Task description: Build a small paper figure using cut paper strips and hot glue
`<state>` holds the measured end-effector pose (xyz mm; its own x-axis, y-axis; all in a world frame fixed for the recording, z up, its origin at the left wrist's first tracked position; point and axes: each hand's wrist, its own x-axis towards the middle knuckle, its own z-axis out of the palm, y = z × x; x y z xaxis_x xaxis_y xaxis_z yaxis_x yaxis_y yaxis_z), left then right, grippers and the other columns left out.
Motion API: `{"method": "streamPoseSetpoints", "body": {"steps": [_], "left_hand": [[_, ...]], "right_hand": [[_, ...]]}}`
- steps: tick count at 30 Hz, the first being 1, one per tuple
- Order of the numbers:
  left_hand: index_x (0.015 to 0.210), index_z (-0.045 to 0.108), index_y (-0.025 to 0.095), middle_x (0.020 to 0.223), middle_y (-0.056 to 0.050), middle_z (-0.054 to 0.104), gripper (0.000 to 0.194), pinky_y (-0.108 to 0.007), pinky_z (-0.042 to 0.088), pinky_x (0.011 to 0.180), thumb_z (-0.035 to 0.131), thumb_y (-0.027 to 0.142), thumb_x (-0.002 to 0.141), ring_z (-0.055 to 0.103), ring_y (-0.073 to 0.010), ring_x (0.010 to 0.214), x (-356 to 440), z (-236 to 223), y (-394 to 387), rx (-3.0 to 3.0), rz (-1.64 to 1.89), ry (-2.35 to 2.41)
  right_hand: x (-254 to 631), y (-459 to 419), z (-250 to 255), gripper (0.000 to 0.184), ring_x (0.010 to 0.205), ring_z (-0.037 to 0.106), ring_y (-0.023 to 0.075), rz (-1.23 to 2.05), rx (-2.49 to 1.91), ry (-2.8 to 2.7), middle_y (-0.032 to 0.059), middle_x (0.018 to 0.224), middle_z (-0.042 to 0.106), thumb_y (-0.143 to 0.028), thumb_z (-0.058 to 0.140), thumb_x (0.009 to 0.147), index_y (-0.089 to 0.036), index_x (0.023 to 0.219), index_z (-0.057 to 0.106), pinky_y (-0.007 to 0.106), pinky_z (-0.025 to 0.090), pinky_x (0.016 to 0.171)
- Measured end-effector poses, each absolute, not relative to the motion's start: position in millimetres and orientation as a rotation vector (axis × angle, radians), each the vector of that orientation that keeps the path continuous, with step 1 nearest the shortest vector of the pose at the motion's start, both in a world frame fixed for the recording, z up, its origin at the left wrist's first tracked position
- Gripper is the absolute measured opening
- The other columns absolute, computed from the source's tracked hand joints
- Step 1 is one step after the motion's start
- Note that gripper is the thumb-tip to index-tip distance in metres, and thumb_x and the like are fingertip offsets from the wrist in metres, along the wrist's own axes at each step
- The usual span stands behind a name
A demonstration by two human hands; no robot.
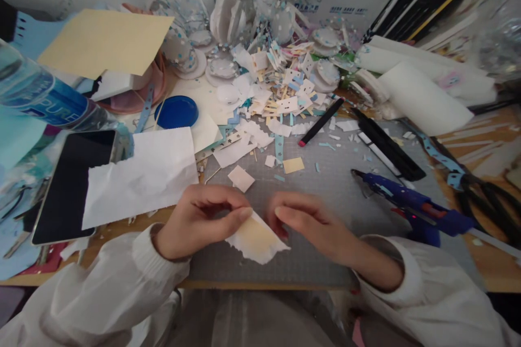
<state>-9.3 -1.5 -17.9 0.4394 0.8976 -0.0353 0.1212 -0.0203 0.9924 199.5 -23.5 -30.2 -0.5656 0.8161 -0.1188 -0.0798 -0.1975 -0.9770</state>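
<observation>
My left hand (207,221) pinches a torn piece of paper (260,238) between thumb and fingers. The piece is pale yellow in the middle with ragged white edges, and it hangs tilted over the grey cutting mat (325,260). At its right side is my right hand (305,222), slightly blurred, with curled fingers and the thumb against them; whatever they may hold is hidden. Just beyond the hands lie a small cream paper card (241,178) and a small yellow paper rectangle (293,165).
To the right are a blue glue gun (415,200), a black cutter knife (391,146) and scissors (488,195). A black pen (321,122) lies before a heap of paper cutouts (285,84). Left stand a phone (73,184), a torn white sheet (142,179) and a water bottle (44,92).
</observation>
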Motion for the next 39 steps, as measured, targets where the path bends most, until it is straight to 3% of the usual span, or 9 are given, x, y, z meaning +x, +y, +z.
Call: {"method": "streamPoseSetpoints", "body": {"steps": [6, 13, 18, 23, 32, 39], "left_hand": [[0.066, 0.068, 0.017, 0.062, -0.003, 0.069, 0.015, -0.019, 0.048, 0.049, 0.065, 0.019, 0.080, 0.060, -0.0118, 0.054, -8.9, -18.2, -0.9, 1.555, 0.704, 0.887], [0.066, 0.068, 0.016, 0.060, -0.002, 0.067, 0.014, -0.019, 0.045, 0.048, 0.066, 0.021, 0.079, 0.056, -0.0106, 0.052, -7.4, -19.3, 0.4, 1.420, 0.656, 0.899], [0.063, 0.065, 0.015, 0.055, -0.001, 0.059, 0.034, -0.020, 0.042, 0.047, 0.056, 0.037, 0.088, 0.050, -0.0104, 0.051, -5.5, -16.9, 3.7, 1.328, 0.511, 0.880], [0.071, 0.066, 0.014, 0.062, -0.002, 0.062, 0.017, -0.020, 0.045, 0.050, 0.065, 0.028, 0.082, 0.053, -0.0108, 0.055, -5.9, -19.3, 2.5, 1.360, 0.466, 0.817], [0.071, 0.067, 0.014, 0.062, -0.004, 0.066, 0.014, -0.021, 0.046, 0.051, 0.065, 0.024, 0.081, 0.057, -0.0123, 0.056, -5.5, -21.0, -1.3, 1.567, 0.714, 0.965], [0.073, 0.066, 0.015, 0.067, -0.004, 0.066, 0.010, -0.021, 0.047, 0.054, 0.064, 0.022, 0.081, 0.058, -0.0123, 0.060, -7.0, -22.0, -0.8, 1.598, 0.700, 0.997]], "right_hand": [[193.5, -24.1, -28.1, 0.031, 0.059, 0.037, 0.0081, 1.975, -0.859, -1.500, -0.0049, 0.063, 0.041, -0.035, 0.048, 0.095, -0.019, 0.068, 0.048, 0.021, 0.031, 0.053], [196.5, -25.5, -33.5, 0.021, 0.061, 0.041, 0.0084, 1.839, -0.912, -1.643, -0.0043, 0.067, 0.046, -0.026, 0.052, 0.091, -0.019, 0.072, 0.052, 0.021, 0.032, 0.055], [196.8, -26.1, -36.6, 0.016, 0.060, 0.042, 0.0077, 1.739, -0.957, -1.757, -0.0047, 0.066, 0.048, -0.022, 0.056, 0.087, -0.019, 0.071, 0.054, 0.021, 0.033, 0.054], [196.3, -26.0, -36.7, 0.016, 0.060, 0.043, 0.0075, 1.690, -0.983, -1.795, -0.0044, 0.066, 0.050, -0.023, 0.058, 0.086, -0.019, 0.070, 0.055, 0.020, 0.033, 0.053], [196.6, -20.5, -35.0, 0.011, 0.062, 0.047, 0.0084, 1.849, -1.037, -1.430, -0.0039, 0.070, 0.052, -0.027, 0.061, 0.084, -0.019, 0.078, 0.056, 0.021, 0.038, 0.056], [195.1, -20.9, -38.9, 0.003, 0.065, 0.051, 0.0102, 1.700, -1.100, -1.453, -0.0025, 0.073, 0.057, -0.021, 0.059, 0.082, -0.020, 0.080, 0.057, 0.023, 0.041, 0.058]]}}
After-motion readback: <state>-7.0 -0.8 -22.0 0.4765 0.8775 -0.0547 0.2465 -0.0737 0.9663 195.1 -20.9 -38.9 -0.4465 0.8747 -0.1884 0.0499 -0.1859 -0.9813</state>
